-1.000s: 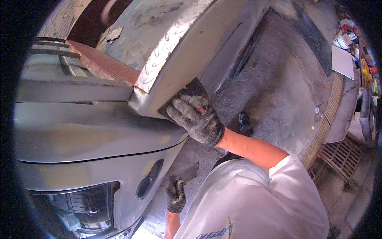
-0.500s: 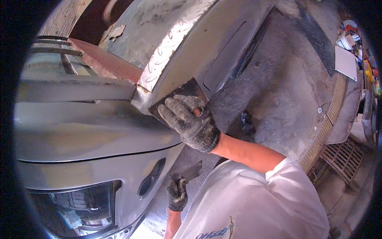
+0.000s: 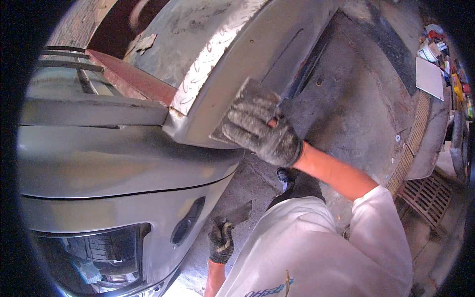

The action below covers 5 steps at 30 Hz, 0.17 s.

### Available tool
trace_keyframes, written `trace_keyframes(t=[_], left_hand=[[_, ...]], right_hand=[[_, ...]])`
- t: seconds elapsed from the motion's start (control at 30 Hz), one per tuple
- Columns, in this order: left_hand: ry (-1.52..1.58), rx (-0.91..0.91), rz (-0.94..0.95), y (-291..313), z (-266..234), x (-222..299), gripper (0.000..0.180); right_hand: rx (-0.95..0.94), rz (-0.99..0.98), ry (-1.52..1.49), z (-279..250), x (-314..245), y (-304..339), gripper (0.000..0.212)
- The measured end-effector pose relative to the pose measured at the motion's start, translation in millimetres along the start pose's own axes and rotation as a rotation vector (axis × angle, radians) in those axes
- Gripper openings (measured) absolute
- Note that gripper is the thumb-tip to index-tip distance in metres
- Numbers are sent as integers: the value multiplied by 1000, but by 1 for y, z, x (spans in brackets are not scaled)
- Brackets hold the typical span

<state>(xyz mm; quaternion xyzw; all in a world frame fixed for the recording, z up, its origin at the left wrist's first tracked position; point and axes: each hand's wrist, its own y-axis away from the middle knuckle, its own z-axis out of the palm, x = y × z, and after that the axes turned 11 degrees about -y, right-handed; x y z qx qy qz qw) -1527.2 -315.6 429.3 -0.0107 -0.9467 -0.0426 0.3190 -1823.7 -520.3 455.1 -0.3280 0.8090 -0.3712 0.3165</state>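
My right hand (image 3: 262,129), in a dirty grey knit glove, grips a thin dark rectangular blade like a putty spreader (image 3: 255,89). Its fingers lie across the back of the blade, which is against or close over the curved grey body panel (image 3: 217,106); exact contact is hidden. One bare fingertip shows through the glove. Lower down, my gloved left hand (image 3: 220,241) is closed around the edge of a second dark flat blade (image 3: 236,213). It hangs beside the car's grey bumper (image 3: 123,210), clear of the paintwork.
A dark-lensed lamp (image 3: 101,257) sits in the bumper at lower left. A reddish strip (image 3: 131,76) and a shiny metal edge (image 3: 203,64) border the open body. At right are a perforated metal strip (image 3: 413,136), a slotted grate (image 3: 428,198), a white board (image 3: 429,78) and heaped containers.
My right hand has slid right along the panel with its blade, away from the panel's lower corner. A shoe and dark trouser leg now show below it. My left hand stays put.
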Motion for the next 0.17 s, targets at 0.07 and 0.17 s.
trace_keyframes(t=[0.07, 0.17], left_hand=[[-57, -12, 62, 1, -2, 2, 13], [-48, -22, -23, 1, -3, 0, 14]], right_hand=[[-4, -62, 24, -8, 16, -13, 45], [-27, -194, 86, -20, 30, -27, 47]])
